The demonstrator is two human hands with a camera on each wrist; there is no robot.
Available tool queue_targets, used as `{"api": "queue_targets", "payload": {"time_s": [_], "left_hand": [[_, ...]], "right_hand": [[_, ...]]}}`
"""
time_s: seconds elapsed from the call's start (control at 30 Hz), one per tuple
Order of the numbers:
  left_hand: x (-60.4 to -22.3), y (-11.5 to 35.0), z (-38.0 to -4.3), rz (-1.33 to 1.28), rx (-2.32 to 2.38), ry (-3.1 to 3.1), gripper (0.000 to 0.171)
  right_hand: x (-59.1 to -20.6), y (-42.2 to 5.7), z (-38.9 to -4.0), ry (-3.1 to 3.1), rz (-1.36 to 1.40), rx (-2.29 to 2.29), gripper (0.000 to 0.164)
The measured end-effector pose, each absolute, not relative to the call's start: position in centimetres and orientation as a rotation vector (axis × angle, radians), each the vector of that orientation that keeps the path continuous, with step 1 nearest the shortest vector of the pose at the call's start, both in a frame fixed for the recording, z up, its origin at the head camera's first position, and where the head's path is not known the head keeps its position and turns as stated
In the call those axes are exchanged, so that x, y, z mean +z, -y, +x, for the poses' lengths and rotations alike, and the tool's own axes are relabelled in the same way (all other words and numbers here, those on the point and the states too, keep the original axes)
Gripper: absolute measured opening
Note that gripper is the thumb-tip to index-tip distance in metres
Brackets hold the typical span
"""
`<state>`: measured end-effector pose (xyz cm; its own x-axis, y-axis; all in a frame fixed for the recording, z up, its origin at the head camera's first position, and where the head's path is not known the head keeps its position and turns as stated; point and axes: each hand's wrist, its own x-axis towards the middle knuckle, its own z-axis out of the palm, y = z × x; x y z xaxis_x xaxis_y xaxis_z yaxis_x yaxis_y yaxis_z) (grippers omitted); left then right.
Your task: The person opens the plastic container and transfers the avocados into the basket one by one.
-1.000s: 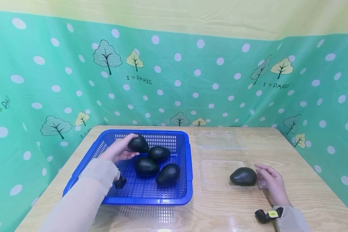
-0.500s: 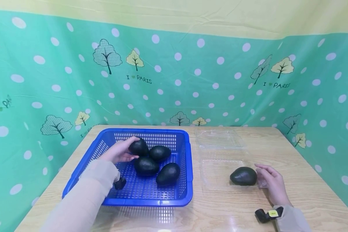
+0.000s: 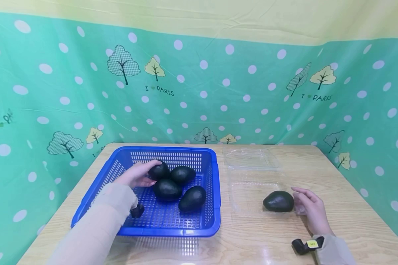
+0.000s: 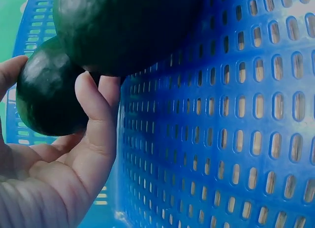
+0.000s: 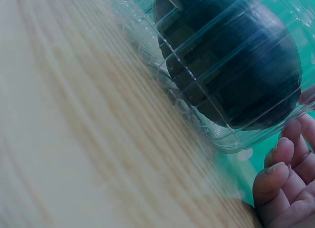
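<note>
My left hand (image 3: 137, 175) grips a dark avocado (image 3: 158, 171) at the back left inside the blue basket (image 3: 169, 232). Its thumb lies over the top and the fingers curl round the lower side, as the left wrist view shows. Three more dark avocados lie close by, one of them, the nearer avocado (image 4: 123, 31), overlapping the gripped one in that view. On the right, my right hand (image 3: 310, 208) pinches the side rim of a clear plastic clamshell box (image 3: 245, 213). One avocado (image 5: 231, 65) lies in the box near that hand.
The clamshell's clear lid (image 3: 250, 159) lies folded back toward the rear of the wooden table (image 3: 248, 243). A green polka-dot curtain (image 3: 192, 99) hangs behind and at both sides. The basket's raised walls surround the left hand.
My left hand has lowered the avocado it grips, from above the others down beside them in the basket. The right hand and the box stay as they were.
</note>
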<state>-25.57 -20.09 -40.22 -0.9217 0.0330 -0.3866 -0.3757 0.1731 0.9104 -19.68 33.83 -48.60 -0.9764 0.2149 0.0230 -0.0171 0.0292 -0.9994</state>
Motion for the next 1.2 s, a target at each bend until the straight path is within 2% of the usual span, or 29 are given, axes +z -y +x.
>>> {"api": "queue_targets", "payload": {"time_s": [0.37,0.73,1.2], "left_hand": [[-40.29,19.81,-25.45,-0.351,1.754,-2.191,0.036],[-40.33,19.56,-25.39,-0.342,1.662,-2.276,0.057],[-40.55,19.60,-25.35,-0.347,1.626,-2.304,0.059]], "right_hand": [[-48.77,-33.88,-19.75,2.107,-0.181,2.088,0.021],[-48.97,-33.97,-19.86,2.108,-0.175,2.073,0.021],[-48.69,-33.88,-19.69,2.110,-0.172,2.075,0.021]]}}
